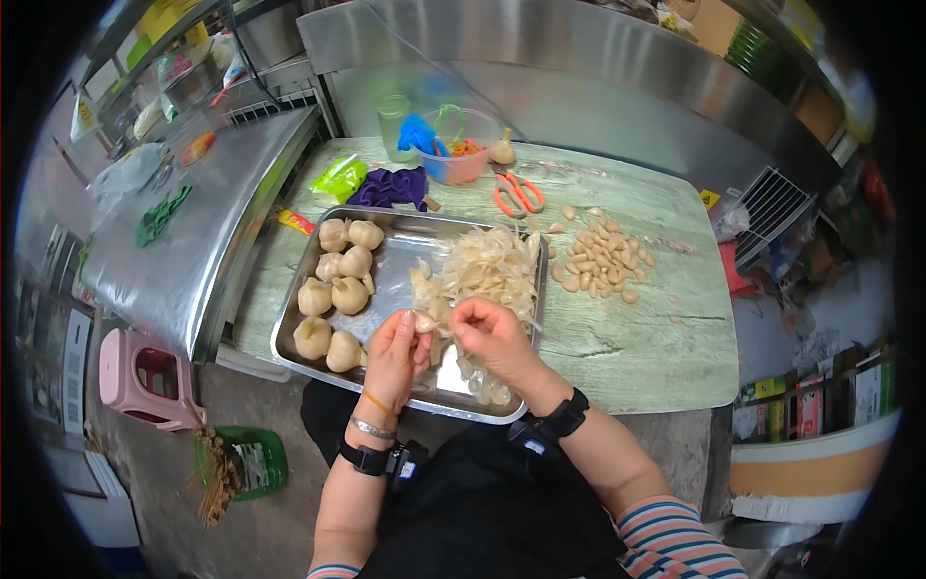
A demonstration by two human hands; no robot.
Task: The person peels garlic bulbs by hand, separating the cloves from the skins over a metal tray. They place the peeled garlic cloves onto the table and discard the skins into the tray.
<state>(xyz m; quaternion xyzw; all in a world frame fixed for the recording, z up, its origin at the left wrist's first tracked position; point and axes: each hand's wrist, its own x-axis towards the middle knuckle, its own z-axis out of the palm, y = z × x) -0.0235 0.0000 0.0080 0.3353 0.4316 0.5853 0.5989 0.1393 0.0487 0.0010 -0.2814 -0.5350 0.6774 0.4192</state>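
Observation:
Between the thumb and fingers of my left hand [395, 345] is a garlic clove [423, 322]. My right hand [494, 340] is closed in a pinch just to the right of the clove; whatever its fingertips hold is too small to make out. Both hands hover over the front part of a metal tray [400, 261]. Several whole garlic bulbs [349, 295] line the tray's left side. A heap of papery garlic skins [492, 270] fills its right side, partly behind my right hand. Peeled garlic cloves [603, 256] lie in a pile on the table, right of the tray.
Orange-handled scissors [519, 195] rest on the green table [646, 357] behind the tray. Near them stand a clear plastic bowl [463, 169], a green cup [394, 125] and a purple cloth [389, 187]. A steel counter [222, 222] borders the left; a pink stool [147, 376] is below.

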